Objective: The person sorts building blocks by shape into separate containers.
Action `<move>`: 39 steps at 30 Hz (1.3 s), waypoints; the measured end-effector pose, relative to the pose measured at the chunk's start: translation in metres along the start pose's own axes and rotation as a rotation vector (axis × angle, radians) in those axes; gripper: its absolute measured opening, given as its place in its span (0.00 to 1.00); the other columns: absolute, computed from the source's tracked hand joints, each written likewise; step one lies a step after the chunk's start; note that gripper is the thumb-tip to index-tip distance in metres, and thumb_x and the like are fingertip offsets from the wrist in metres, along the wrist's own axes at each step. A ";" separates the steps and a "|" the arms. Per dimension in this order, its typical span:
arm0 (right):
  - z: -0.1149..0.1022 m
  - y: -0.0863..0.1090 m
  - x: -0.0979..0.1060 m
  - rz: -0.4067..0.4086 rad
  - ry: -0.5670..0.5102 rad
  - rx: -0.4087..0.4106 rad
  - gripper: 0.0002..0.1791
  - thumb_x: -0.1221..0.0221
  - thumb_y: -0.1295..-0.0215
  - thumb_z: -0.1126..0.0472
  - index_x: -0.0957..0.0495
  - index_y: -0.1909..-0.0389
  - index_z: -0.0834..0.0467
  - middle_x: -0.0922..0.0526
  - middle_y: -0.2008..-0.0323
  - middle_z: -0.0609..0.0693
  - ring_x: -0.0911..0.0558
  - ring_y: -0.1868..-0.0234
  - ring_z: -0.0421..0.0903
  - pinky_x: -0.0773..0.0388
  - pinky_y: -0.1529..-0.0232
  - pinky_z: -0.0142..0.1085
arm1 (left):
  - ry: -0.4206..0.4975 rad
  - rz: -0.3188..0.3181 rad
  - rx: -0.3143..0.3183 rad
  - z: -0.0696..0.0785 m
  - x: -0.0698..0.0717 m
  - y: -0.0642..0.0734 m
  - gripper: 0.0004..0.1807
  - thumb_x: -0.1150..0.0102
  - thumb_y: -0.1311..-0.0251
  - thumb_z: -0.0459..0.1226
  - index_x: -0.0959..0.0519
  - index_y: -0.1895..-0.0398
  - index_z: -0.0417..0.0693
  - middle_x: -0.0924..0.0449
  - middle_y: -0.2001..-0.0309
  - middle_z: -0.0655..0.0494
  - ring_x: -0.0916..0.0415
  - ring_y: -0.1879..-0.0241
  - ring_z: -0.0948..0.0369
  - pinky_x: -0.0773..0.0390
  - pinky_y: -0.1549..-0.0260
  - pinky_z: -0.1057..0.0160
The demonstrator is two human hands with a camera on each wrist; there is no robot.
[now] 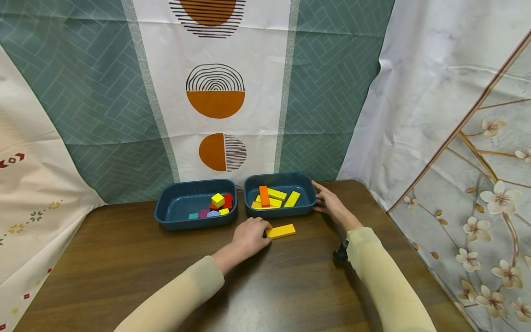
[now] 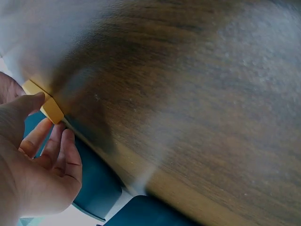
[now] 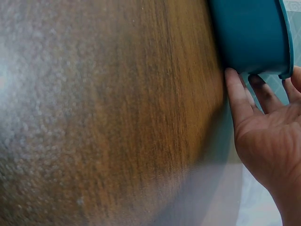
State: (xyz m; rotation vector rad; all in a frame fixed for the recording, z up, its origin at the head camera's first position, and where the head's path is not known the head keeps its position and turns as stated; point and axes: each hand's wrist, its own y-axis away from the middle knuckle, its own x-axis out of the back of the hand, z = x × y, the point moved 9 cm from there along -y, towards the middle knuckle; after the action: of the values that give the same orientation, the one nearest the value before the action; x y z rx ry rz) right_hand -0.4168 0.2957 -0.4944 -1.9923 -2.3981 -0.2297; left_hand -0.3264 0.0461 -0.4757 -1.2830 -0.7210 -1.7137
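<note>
My left hand (image 1: 248,239) pinches the left end of a yellow-orange rectangular block (image 1: 283,231) lying on the table in front of the trays. In the left wrist view the thumb (image 2: 29,104) is on one side of that block (image 2: 52,112), with fingers on the other. My right hand (image 1: 333,205) touches the right end of the right-hand blue tray (image 1: 290,211). Its fingers look fairly straight in the right wrist view, with fingertips against the tray wall (image 3: 254,42). Inside this tray are several yellow blocks (image 1: 292,199) and an orange block (image 1: 264,196).
To the left stands a second blue tray (image 1: 195,225) with small cubes: a yellow one (image 1: 217,199), several red, and purple, teal and pale blue ones at its right side. Both trays stand near the back edge of the brown table (image 1: 124,258), before a patterned curtain (image 1: 215,157).
</note>
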 end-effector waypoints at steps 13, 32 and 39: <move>0.001 0.000 0.001 0.012 0.001 0.000 0.36 0.62 0.24 0.66 0.50 0.17 0.46 0.58 0.18 0.53 0.33 0.30 0.62 0.33 0.32 0.59 | 0.011 -0.003 0.016 -0.001 -0.004 0.000 0.20 0.27 0.41 0.44 0.15 0.46 0.52 0.18 0.53 0.57 0.29 0.60 0.59 0.22 0.57 0.61; -0.001 0.001 0.001 0.016 0.001 -0.001 0.35 0.62 0.23 0.65 0.50 0.17 0.46 0.57 0.18 0.52 0.33 0.30 0.63 0.32 0.33 0.59 | -0.005 0.003 0.022 0.001 -0.002 0.000 0.19 0.27 0.40 0.44 0.14 0.46 0.52 0.19 0.56 0.58 0.29 0.61 0.60 0.23 0.60 0.61; 0.000 0.001 0.000 0.001 0.008 0.013 0.35 0.63 0.23 0.66 0.52 0.17 0.48 0.59 0.18 0.54 0.34 0.29 0.64 0.33 0.32 0.59 | 0.003 -0.007 0.027 -0.001 -0.004 0.000 0.19 0.27 0.41 0.45 0.13 0.46 0.52 0.20 0.57 0.58 0.30 0.62 0.60 0.24 0.61 0.62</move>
State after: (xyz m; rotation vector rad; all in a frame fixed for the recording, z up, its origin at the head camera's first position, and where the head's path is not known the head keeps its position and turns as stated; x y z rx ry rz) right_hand -0.4163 0.2959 -0.4942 -1.9839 -2.3872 -0.2208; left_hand -0.3268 0.0468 -0.4799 -1.2604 -0.7448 -1.7054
